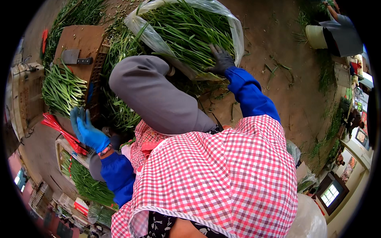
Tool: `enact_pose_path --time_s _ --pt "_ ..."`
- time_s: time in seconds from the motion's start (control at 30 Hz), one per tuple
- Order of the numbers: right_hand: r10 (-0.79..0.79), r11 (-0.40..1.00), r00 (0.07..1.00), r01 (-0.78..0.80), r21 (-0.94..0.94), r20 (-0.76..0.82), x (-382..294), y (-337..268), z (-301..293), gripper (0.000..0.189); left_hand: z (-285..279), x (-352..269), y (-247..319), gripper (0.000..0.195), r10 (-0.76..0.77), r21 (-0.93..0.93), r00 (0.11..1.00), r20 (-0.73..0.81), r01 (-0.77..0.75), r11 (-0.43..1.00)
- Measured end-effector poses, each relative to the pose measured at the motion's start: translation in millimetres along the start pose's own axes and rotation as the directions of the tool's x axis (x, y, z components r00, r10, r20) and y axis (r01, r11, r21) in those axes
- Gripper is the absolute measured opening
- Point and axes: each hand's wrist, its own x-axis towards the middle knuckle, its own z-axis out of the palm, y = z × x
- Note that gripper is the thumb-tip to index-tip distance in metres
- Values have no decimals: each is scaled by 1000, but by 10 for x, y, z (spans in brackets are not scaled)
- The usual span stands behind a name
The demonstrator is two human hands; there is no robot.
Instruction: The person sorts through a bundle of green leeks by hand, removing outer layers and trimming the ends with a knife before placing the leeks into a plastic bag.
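Note:
My left hand [89, 131], in a blue glove, is raised with its fingers extended near the cut ends of a bunch of green garlic chives [64, 89]. That bunch lies on a brown board [80, 38], below a cleaver [74, 57] with a black handle. My right hand [221, 61], in a dark glove, rests spread on a large heap of long green leaves [190, 32] inside a clear plastic bag [238, 32]. Whether its fingertips hold any leaves is not plain.
Red ties [64, 132] lie below the board. A crate with bundled greens [89, 181] stands at lower left. Loose leaves [119, 101] and trimmings surround the board's right side. At upper right another person [333, 13] is near a pale bucket [316, 37].

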Motion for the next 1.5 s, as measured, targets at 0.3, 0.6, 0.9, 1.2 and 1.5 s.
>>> enact_pose_path --time_s 0.3,0.6,0.9,1.2,1.5 --pt "92 995 995 -91 47 -25 -198 -179 381 102 2113 -586 301 33 -61 -217 813 579 225 950" --pt "150 980 988 -144 135 -36 10 123 406 89 2808 -922 -257 31 -377 -145 588 715 653 743" --pt "12 969 999 -22 247 43 -138 307 204 96 2786 -838 -881 38 -646 80 428 632 794 603" --pt "-13 990 985 -13 144 174 218 438 417 92 2784 -835 -917 39 -671 100 396 627 813 574" --pt "82 994 967 -98 54 241 263 326 270 77 2742 -788 -959 36 -672 89 410 616 812 577"
